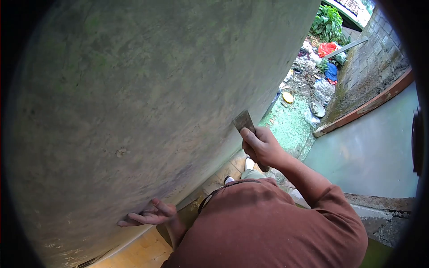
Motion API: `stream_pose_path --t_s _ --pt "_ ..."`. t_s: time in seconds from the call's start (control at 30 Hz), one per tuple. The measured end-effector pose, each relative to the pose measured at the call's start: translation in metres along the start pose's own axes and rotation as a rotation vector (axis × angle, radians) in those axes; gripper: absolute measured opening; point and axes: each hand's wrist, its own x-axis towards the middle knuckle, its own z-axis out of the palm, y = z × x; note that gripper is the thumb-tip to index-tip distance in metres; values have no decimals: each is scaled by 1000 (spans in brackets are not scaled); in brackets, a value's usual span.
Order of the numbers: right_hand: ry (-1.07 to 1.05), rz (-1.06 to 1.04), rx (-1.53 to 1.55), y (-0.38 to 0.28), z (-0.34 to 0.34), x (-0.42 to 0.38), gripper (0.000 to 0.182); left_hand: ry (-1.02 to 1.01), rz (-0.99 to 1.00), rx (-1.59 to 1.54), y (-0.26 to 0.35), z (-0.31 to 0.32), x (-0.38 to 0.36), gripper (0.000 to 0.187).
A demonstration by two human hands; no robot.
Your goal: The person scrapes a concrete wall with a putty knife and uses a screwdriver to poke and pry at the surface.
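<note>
My right hand point(264, 146) is wrapped round the handle of a scraper point(244, 121), a flat, greyish blade that points up and left toward the wall. The end of its handle sticks out below my fist. A large grey-green plastered wall point(134, 98), stained and patchy, fills the left of the head view. Low on that wall, my left hand point(149, 214) has its fingers stretched apart with nothing in them, the fingertips right at the plaster.
Tiled floor point(134, 250) lies beneath me, around my feet. At the right stands a pale door panel point(371, 147) beside a block wall point(375, 58). Beyond the doorway, rubbish point(319, 85) with plastic bags and a yellow lid point(288, 97) litters the green ground; a plank point(346, 47) leans there.
</note>
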Motion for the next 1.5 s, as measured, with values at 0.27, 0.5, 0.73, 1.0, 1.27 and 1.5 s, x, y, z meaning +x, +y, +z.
stream_pose_path --t_s 0.27,0.5,0.73,1.0,1.27,1.5 --pt "82 84 10 -4 -2 -6 48 39 2 -63 1 3 1 71" --pt "31 190 41 11 -3 -22 50 38 41 -72 -2 2 2 70" --pt "85 66 24 -25 7 -19 51 -27 47 -100 2 -3 3 69" --pt "68 118 -22 -14 -3 -10 47 -43 12 -97 2 -5 1 68" --pt "106 122 -46 -4 1 -9 49 -51 20 -126 3 -7 4 70" --pt "101 187 -19 8 1 -28 49 -33 23 -128 3 -6 4 69"
